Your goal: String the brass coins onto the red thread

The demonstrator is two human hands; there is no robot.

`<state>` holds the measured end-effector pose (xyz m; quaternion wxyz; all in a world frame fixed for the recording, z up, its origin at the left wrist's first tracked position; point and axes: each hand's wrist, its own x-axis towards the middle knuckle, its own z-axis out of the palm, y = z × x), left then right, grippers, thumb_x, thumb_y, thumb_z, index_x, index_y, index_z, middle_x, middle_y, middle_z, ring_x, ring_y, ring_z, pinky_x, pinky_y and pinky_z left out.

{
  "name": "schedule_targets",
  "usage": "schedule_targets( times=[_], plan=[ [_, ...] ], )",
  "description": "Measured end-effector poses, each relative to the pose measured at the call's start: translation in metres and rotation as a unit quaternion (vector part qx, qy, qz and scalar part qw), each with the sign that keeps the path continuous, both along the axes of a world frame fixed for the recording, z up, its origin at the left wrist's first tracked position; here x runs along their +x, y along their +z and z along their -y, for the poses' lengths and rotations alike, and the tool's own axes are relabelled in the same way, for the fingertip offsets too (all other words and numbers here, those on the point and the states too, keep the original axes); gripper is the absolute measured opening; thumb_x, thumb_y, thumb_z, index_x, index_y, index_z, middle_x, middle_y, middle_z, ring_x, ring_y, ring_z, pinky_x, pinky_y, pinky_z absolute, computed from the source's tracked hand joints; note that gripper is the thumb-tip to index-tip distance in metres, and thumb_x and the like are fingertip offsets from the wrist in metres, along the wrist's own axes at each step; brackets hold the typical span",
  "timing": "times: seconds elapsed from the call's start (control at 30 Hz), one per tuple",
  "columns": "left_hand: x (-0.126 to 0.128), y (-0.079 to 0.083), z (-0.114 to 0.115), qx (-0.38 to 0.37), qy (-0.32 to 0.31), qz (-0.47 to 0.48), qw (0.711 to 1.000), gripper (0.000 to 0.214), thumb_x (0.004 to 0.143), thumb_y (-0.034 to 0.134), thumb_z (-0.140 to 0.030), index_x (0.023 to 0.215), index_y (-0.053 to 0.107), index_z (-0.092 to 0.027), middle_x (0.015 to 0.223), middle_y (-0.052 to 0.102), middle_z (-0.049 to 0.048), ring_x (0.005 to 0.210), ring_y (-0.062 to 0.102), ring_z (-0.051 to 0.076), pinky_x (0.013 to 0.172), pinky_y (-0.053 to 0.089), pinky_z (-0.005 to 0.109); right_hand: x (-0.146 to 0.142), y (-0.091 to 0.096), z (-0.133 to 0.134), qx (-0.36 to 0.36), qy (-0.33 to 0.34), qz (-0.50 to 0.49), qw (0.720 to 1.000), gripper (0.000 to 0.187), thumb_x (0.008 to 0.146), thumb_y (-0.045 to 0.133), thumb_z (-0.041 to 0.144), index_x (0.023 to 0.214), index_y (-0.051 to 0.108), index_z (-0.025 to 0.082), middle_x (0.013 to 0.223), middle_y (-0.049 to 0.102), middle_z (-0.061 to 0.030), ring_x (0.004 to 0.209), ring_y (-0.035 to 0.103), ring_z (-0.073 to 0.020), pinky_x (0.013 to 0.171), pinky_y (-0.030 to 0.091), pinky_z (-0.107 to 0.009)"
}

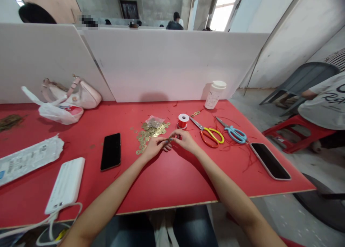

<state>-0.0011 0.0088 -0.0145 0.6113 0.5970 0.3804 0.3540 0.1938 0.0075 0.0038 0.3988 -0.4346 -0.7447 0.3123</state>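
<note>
Fingers of the left hand (154, 147) and right hand (185, 141) pinch a small coin-like piece (169, 140) between them, just to the near right of the coin pile (147, 135) on a red worktop (161, 184), left hand closer to the pile, the piece's long axis unclear.

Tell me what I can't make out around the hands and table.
Head view: the small piece, mostly covered by the left hand and right hand, too small to identify.
Head view: the number of discs; they overlap and the clear bag covers some.
Head view: printing on the white package, too blurred to read; the picture's left edge cuts off one end.
</note>
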Motion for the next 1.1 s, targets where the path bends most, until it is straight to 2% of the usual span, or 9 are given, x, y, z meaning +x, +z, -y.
schedule_targets(
  times=[0.4, 0.7, 0.93, 1.1],
  plan=[
    [-0.0027, -0.0002, -0.0021, 0.012, -0.027, -0.002, 1.0, 0.04, 0.083, 0.067, -0.049, 0.093, 0.073, -0.01, 0.077, 0.075, 0.0126, 0.069, 0.073, 0.021, 0.066, 0.06, 0.032, -0.0004, 0.0034, 0.0017, -0.008, -0.002, 0.006, 1.0, 0.01, 0.082, 0.058, 0.013, 0.082, 0.068, 0.017, 0.08, 0.067, -0.0036, 0.074, 0.057, -0.0158, 0.071, 0.044, -0.028],
    [-0.003, -0.0011, -0.0023, 0.006, -0.039, 0.027, 0.999, 0.045, 0.081, 0.068, -0.054, 0.088, 0.072, -0.01, 0.077, 0.075, 0.0128, 0.069, 0.073, 0.021, 0.069, 0.059, 0.034, -0.0007, 0.0009, 0.0006, -0.013, -0.008, -0.002, 1.0, 0.011, 0.081, 0.058, 0.013, 0.081, 0.068, 0.017, 0.079, 0.067, -0.0031, 0.071, 0.056, -0.0151, 0.068, 0.044, -0.028],
    [-0.0023, 0.0033, 0.0002, -0.003, -0.031, 0.037, 0.999, 0.049, 0.079, 0.07, -0.058, 0.088, 0.072, -0.01, 0.076, 0.075, 0.013, 0.07, 0.073, 0.022, 0.069, 0.059, 0.034, -0.0003, -0.0002, 0.0003, -0.008, -0.006, -0.004, 1.0, 0.01, 0.081, 0.057, 0.016, 0.081, 0.067, 0.018, 0.079, 0.067, -0.0032, 0.071, 0.056, -0.0155, 0.069, 0.044, -0.028],
    [0.0004, 0.0033, 0.0021, -0.005, 0.007, 0.006, 1.0, 0.044, 0.075, 0.075, -0.053, 0.087, 0.073, -0.011, 0.074, 0.075, 0.0101, 0.066, 0.073, 0.021, 0.066, 0.06, 0.032, -0.0026, 0.003, 0.0028, -0.012, -0.004, 0.001, 1.0, 0.011, 0.08, 0.058, 0.012, 0.08, 0.068, 0.017, 0.079, 0.067, -0.0035, 0.073, 0.057, -0.0159, 0.071, 0.045, -0.029]
  ],
)
